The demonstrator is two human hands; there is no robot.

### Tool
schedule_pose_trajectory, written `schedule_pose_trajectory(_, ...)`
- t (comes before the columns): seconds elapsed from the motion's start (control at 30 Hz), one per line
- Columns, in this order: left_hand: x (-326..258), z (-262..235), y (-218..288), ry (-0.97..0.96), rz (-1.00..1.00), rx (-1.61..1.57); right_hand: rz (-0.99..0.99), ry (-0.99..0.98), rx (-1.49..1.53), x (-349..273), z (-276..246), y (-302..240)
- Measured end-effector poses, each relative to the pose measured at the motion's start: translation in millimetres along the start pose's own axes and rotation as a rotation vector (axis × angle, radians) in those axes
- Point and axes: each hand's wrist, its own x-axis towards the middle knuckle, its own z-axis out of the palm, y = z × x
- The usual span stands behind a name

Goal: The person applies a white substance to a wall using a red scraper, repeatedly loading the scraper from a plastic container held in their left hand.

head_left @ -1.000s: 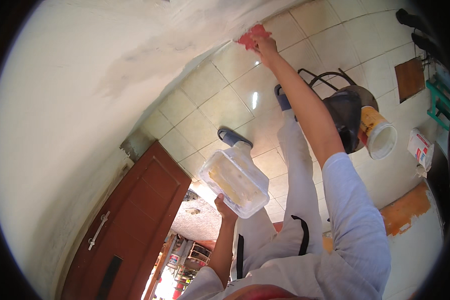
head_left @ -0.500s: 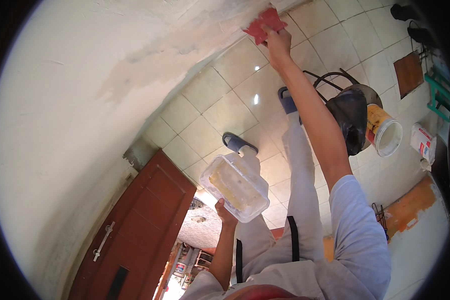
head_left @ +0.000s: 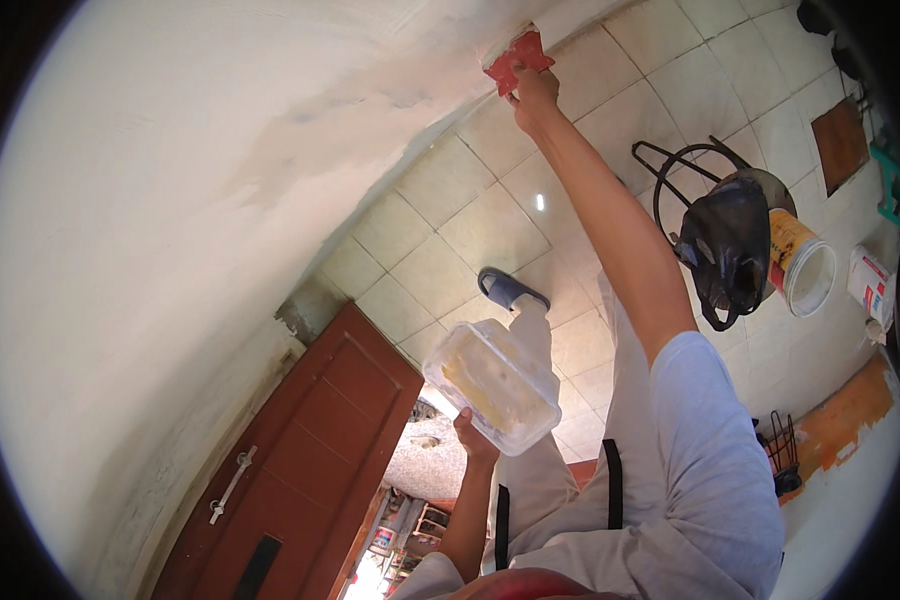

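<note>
Right hand point(head_left: 535, 92): closed on red scraper point(head_left: 518, 58), pressed to wall point(head_left: 220, 170). Left hand point(head_left: 470, 435): gripping putty tub point(head_left: 492, 385), which looks tilted; you risk spilling it.

Bright daylight washes out the wall point(head_left: 170, 200); a glare spot on the floor tiles point(head_left: 539, 202); edges bend strongly.

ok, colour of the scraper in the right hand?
Red scraper, pressed to the white wall by the right hand; head view.
</note>
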Motion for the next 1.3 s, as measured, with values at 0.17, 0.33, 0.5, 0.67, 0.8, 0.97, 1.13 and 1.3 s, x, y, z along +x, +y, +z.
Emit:
schedule_pose_trajectory(0.17,-7.9,6.3,14.9,0.039,0.037,0.054,0.041,-0.041,0.000,-55.7,19.6,-35.6)
schedule_pose_trajectory(0.33,-18.4,32.9,29.0,0.033,0.060,0.107,0.020,-0.162,0.010,-109.8,24.3,-57.4)
schedule_pose_trajectory(0.5,-23.6,33.6,30.5,-0.052,0.001,-0.016,-0.139,-0.057,-0.167,-90.8,10.7,-69.3)
schedule_pose_trajectory(0.67,-35.4,51.4,38.0,-0.027,0.029,0.031,-0.135,-0.135,-0.233,-57.6,53.1,-88.0)
schedule_pose_trajectory(0.8,-41.0,46.5,38.8,-0.058,0.014,-0.022,-0.168,-0.236,-0.208,-136.5,55.3,-111.6)
schedule_pose_trajectory(0.97,-47.2,54.1,43.7,0.002,0.074,0.021,-0.317,-0.117,-0.268,-113.4,0.4,-66.5)
schedule_pose_trajectory(1.13,-34.5,43.5,33.4,-0.043,0.066,0.000,-0.199,0.198,-0.412,15.0,-66.7,9.7)
schedule_pose_trajectory(1.3,-34.9,38.9,29.3,0.002,0.070,-0.016,-0.040,0.053,-0.184,37.1,-30.2,41.2)
